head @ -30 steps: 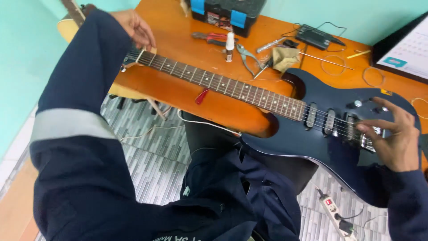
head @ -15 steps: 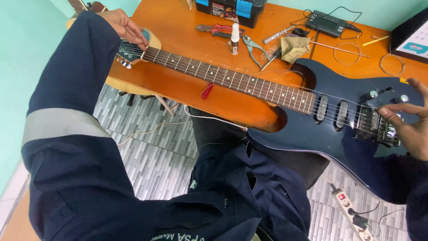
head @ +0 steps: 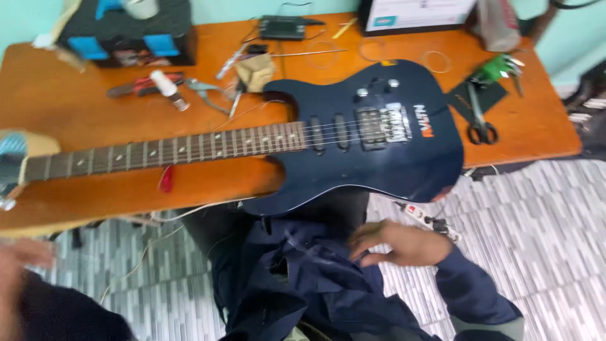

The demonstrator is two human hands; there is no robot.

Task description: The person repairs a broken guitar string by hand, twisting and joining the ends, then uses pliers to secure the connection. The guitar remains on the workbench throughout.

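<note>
A dark blue electric guitar [head: 372,142] was seen flat across the orange table [head: 76,95], centre frame, strings up for access. The right hand [head: 401,243], fingers loosely spread and empty, rested at the lap below. The left hand [head: 19,265], lower left, was blurred; state could not be told.

The blurred left hand [head: 22,278] at eight o'clock is cut by the left edge. The dark blue electric guitar [head: 353,148] loses its headstock at nine o'clock.

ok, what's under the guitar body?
The guitar lies on the orange table, its lower edge overhanging a dark-clothed lap. The tabletop beneath the body is covered.
</note>
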